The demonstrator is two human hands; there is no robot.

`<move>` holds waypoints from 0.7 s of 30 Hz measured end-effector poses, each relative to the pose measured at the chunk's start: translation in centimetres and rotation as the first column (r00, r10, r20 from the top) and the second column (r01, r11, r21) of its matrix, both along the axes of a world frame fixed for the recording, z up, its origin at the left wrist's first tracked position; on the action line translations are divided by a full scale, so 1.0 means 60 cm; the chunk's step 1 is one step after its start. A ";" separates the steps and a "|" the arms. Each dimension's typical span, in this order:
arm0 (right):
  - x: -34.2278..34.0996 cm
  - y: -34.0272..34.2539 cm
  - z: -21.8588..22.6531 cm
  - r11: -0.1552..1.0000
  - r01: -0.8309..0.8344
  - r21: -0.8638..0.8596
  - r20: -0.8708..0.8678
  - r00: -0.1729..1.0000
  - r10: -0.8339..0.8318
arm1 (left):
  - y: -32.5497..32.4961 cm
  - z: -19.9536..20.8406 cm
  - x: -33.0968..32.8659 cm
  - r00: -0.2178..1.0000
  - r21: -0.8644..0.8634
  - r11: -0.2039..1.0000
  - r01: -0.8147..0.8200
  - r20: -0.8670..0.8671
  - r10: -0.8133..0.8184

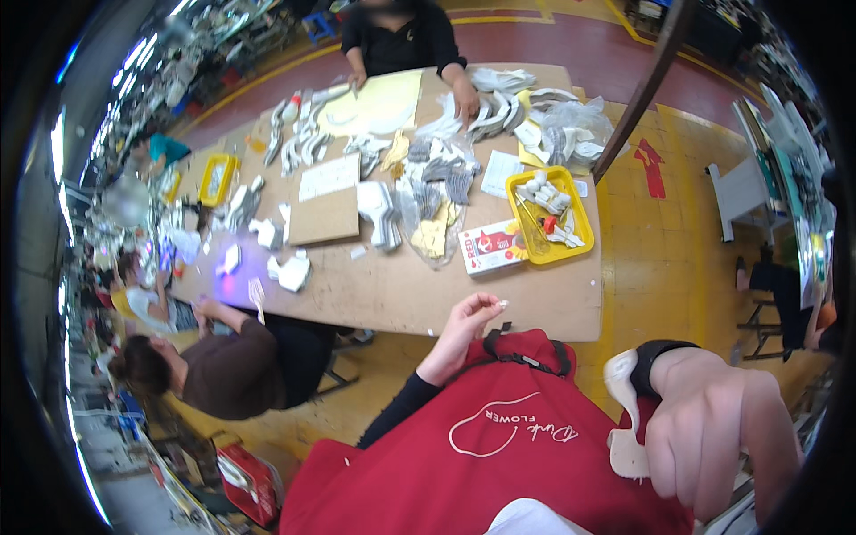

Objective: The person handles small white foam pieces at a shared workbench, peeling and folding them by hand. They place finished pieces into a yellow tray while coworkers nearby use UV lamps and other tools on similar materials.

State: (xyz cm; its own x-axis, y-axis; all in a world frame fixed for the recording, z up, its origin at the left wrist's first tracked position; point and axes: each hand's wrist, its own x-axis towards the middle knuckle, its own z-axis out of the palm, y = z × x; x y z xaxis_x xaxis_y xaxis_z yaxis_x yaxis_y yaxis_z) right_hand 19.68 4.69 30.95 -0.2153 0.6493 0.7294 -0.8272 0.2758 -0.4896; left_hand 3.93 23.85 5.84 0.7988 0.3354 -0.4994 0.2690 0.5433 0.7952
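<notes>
The hands are both busy: the left hand [468,323] is raised near the tabletop [419,290] edge, fingertips pinched on a tiny white scrap, while the right hand [718,437], close to the camera, is curled around a flat cream cut-out piece [624,419]. Judging by this, one piece is in work, and many grey and white cut pieces [437,174] and a yellow tray [548,214] of parts lie waiting farther up the tabletop.

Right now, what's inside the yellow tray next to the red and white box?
The yellow tray holds a heap of small white cut pieces, some thin sticks and one small red item. Its floor under the heap is covered. The person's left hand and right hand are away from it.
</notes>
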 end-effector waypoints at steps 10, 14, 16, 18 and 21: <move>-0.061 0.040 0.065 0.955 0.274 0.111 -0.032 0.962 -0.272 | 0.016 -0.005 -0.020 0.999 -0.028 0.999 -0.015 -0.035 0.014; -0.057 0.063 0.063 0.917 0.266 0.297 -0.014 0.962 -0.274 | 0.017 -0.013 -0.025 1.000 -0.055 0.998 -0.001 -0.019 0.000; -0.063 0.059 0.075 0.936 0.317 0.155 -0.018 0.948 -0.318 | 0.017 -0.014 -0.026 1.000 -0.068 0.997 0.023 -0.013 -0.024; -0.055 0.060 0.082 0.971 0.217 0.099 0.034 0.975 -0.221 | 0.017 -0.016 -0.026 0.999 -0.062 0.998 0.031 0.037 -0.029; -0.037 0.069 0.076 0.959 0.048 0.279 0.102 0.992 -0.079 | 0.017 -0.016 -0.027 1.000 -0.093 0.996 0.015 -0.006 -0.016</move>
